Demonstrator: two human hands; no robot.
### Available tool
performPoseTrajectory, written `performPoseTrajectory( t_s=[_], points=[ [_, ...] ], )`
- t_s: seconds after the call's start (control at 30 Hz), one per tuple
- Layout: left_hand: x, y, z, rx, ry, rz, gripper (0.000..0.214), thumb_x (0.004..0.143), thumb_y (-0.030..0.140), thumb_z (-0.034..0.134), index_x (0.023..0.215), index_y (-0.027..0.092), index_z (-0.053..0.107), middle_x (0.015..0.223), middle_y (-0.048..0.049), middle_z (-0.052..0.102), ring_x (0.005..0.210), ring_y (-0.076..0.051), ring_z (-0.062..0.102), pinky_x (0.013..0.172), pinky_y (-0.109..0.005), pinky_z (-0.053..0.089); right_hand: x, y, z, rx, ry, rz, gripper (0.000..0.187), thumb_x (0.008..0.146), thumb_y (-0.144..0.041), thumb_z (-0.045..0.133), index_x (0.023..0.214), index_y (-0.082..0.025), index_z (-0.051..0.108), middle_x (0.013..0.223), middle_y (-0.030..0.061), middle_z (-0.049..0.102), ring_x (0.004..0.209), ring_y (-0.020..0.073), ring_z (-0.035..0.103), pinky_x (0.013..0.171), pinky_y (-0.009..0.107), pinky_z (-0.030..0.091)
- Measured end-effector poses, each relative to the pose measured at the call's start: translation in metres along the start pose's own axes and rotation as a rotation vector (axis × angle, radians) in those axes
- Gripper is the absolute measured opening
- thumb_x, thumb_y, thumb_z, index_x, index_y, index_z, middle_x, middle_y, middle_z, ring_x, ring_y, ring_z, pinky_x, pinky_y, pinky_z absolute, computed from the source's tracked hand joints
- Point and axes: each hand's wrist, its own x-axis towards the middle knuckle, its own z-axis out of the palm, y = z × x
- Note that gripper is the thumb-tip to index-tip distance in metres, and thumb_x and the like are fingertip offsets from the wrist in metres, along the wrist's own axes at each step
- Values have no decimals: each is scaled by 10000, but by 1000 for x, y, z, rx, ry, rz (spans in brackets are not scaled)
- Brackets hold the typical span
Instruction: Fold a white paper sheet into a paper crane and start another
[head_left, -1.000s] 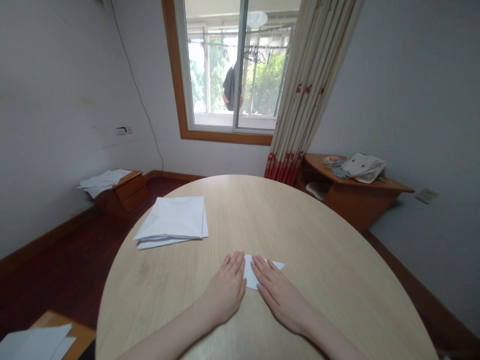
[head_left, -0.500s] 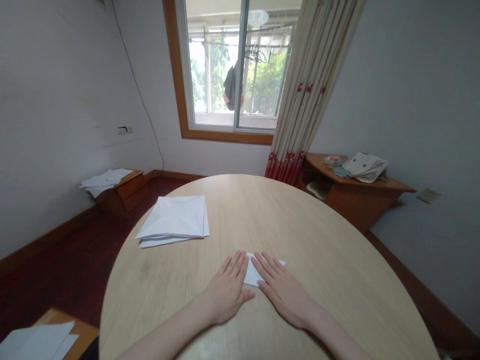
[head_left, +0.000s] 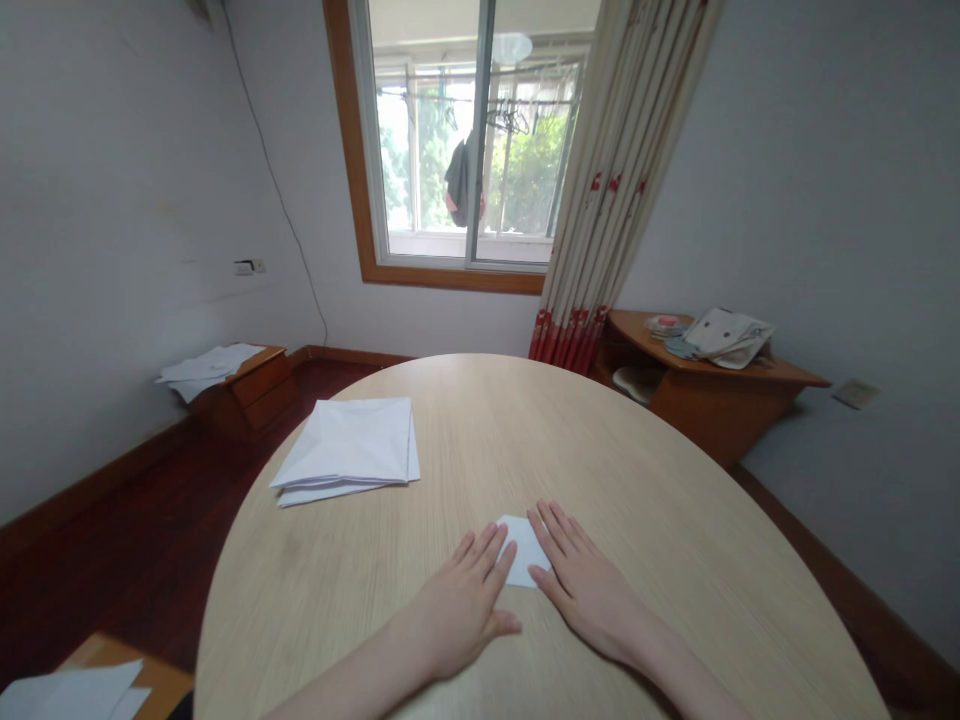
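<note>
In the head view, a stack of white paper [head_left: 349, 440] is seen at the left, laid flat on the round worktop [head_left: 637, 480]. To its right and nearer, the left hand [head_left: 463, 600] is held low, its fingers straightened and its thumb spread away; nothing is gripped, and the left edge of the small folded paper [head_left: 525, 562] is met by the fingertips. That paper is set flat on the worktop between the hands, its right part covered by the right hand [head_left: 583, 582], whose fingers are extended and closed around nothing. Very little weight is to be expected; the layers are probably stiffer along creases, easily slid on the smooth surface, and readily bent or torn. It would best be pressed flat near the sides, or pinched by the exposed near edge.
</note>
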Motion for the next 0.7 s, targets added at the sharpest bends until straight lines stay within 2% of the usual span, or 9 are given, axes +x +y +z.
performPoseTrajectory(
  t_s=[0.2, 0.37, 0.53, 0.7],
  points=[
    [-6, 10, 1, 8, 22, -2, 672, 978, 493, 346, 1454, 33, 226, 1501, -205, 125, 1401, -289, 79, 1131, -476, 207, -1, 5, 1, 49, 42, -66, 594, 972, -490, 268, 1475, -193, 162, 1541, 73, 141, 1419, 220, 98, 1155, 464, 176],
    [-8, 13, 10, -33, 64, -9, 734, 947, 531, 400, 1462, 43, 215, 1493, -219, 136, 1391, -310, 125, 1119, -450, 264, -1, 4, -2, 65, 33, -63, 579, 976, -459, 287, 1474, -189, 170, 1537, 73, 153, 1416, 220, 112, 1154, 471, 182],
    [-7, 14, 12, -53, 61, 6, 723, 936, 507, 455, 1482, 121, 183, 1510, -166, 141, 1394, -313, 134, 1114, -469, 267, 0, 2, -5, 81, 9, -68, 584, 972, -468, 289, 1473, -183, 189, 1534, 64, 174, 1417, 219, 118, 1157, 476, 171],
    [-6, 10, 10, -67, 59, -22, 723, 937, 537, 420, 1472, 97, 213, 1511, -167, 179, 1396, -301, 167, 1114, -446, 264, 1, 2, -6, 70, 2, -90, 560, 975, -448, 300, 1471, -201, 211, 1533, 59, 198, 1415, 220, 128, 1156, 468, 177]
  ],
)
